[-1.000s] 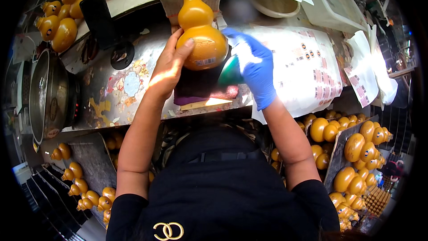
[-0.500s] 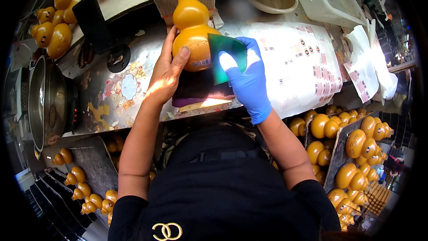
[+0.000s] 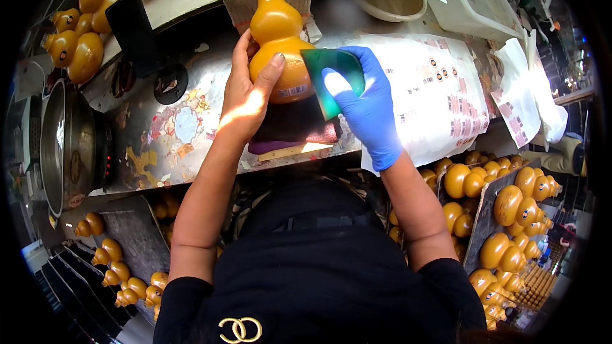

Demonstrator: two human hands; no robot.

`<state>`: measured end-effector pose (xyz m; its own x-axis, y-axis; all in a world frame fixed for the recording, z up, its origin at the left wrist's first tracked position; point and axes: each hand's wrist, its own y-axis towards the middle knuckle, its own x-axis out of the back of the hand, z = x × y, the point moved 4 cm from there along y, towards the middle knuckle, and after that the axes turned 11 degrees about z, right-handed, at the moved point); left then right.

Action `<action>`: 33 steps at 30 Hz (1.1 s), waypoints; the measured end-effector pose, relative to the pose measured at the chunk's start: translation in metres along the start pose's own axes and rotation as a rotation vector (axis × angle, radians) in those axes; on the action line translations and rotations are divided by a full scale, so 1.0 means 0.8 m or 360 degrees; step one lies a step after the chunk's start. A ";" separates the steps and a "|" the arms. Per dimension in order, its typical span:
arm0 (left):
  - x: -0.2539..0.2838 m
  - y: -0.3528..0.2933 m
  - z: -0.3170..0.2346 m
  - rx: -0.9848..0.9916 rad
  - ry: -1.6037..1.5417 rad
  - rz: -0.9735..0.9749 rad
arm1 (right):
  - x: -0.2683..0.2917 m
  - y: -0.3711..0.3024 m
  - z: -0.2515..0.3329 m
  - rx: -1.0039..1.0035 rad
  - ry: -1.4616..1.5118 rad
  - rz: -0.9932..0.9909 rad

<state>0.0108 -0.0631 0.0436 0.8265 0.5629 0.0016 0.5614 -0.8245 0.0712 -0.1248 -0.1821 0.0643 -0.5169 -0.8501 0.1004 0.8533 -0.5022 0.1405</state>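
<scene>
A glossy orange-yellow gourd-shaped bottle (image 3: 278, 20) lies on the bench with its neck on a grey cloth (image 3: 239, 7) and its wide base toward me. My left hand (image 3: 250, 88) grips the base from the left, its thumb on top near a small printed label (image 3: 293, 90). In a blue glove, my right hand (image 3: 368, 105) pinches a flexible green scraper sheet (image 3: 326, 76), bent between thumb and fingers. The sheet's left edge is close against the right side of the bottle; whether it touches cannot be made out. Folded dark cloth (image 3: 299, 124) lies below the base.
Sheets of printed labels (image 3: 440, 89) cover the bench at right. A metal pan (image 3: 67, 146) stands at left, beside a phone on a stand (image 3: 131, 32). Behind are a bowl (image 3: 392, 7) and a translucent bin (image 3: 475, 0). More gourd bottles (image 3: 510, 204) fill racks on both sides.
My right hand and the green sheet have shifted slightly right, off the bottle's label area. My left thumb has moved up and right over the bottle, which stays nearly in place.
</scene>
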 end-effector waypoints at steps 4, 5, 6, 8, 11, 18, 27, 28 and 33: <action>0.003 -0.001 0.000 0.0008 -0.0224 -0.0039 | 0.007 0.021 0.021 0.0065 -0.0018 0.0257; 0.005 -0.002 0.000 -0.0003 -0.0251 -0.0041 | 0.003 0.029 0.036 0.0064 -0.0069 0.0429; 0.005 -0.003 -0.001 -0.0013 -0.0280 -0.0032 | 0.000 0.035 0.048 0.0061 -0.0123 0.0590; 0.010 -0.004 0.007 -0.0013 -0.0355 -0.0009 | -0.003 0.053 0.047 0.0051 -0.0321 0.0646; 0.005 -0.006 0.000 -0.0041 -0.0023 0.0062 | 0.001 0.071 0.033 0.0105 -0.0259 0.0560; 0.012 -0.008 0.005 0.0033 0.0305 0.0127 | -0.009 0.015 0.018 0.0447 -0.0240 0.0000; 0.011 -0.008 0.002 0.0008 0.0381 0.0205 | -0.017 -0.010 -0.026 0.0160 -0.0182 -0.0415; 0.011 -0.008 0.002 0.0005 0.0380 0.0213 | -0.016 -0.012 -0.027 0.0154 -0.0160 -0.0452; 0.016 -0.004 0.014 -0.0009 0.0207 0.0259 | -0.018 -0.026 -0.001 0.0682 -0.0548 -0.0495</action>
<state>0.0201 -0.0538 0.0321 0.8939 0.4251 0.1422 0.4201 -0.9051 0.0652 -0.1346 -0.1593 0.0595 -0.7896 -0.5391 0.2930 0.5933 -0.5490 0.5888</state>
